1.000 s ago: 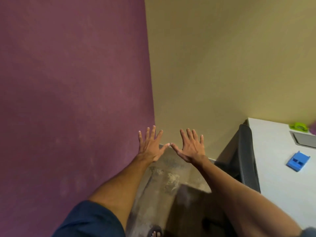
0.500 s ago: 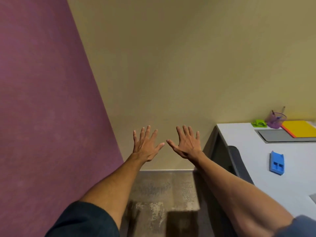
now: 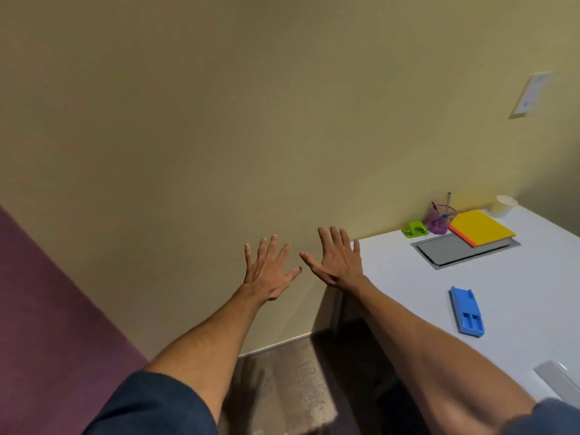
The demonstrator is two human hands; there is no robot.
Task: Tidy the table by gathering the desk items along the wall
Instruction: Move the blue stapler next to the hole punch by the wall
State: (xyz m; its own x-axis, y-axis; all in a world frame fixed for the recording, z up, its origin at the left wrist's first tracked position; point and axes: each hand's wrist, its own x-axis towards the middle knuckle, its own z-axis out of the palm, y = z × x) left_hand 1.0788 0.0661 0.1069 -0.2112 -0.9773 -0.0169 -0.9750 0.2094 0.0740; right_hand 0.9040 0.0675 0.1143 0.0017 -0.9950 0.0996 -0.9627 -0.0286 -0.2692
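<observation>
Since half a second ago the view has swung rightward, so more of the white worktop (image 3: 423, 309) shows, while both hands stay raised side by side. Fingers (image 3: 272, 246) of the left hand (image 3: 268, 271) are spread wide and hold nothing; the right hand (image 3: 337, 265) is splayed the same way, also empty, its little finger over the worktop's near corner. Neither touches any item; this reads as an open-palmed pose ahead of the first reach, not a grasp.

From the hands, the blue tray-like piece (image 3: 466, 310) lies alone at about 4 o'clock, well apart from the wall, so it looks like one item to gather. At 2 o'clock, along the wall (image 3: 219, 120), sit one green hole punch (image 3: 415, 229), one purple pen cup (image 3: 439, 218) with two pens, one yellow notebook (image 3: 481, 227) partly over a grey inset panel (image 3: 461, 251), and one pale cup (image 3: 504, 206). One grey object (image 3: 558, 383) is cut off at 5 o'clock.
</observation>
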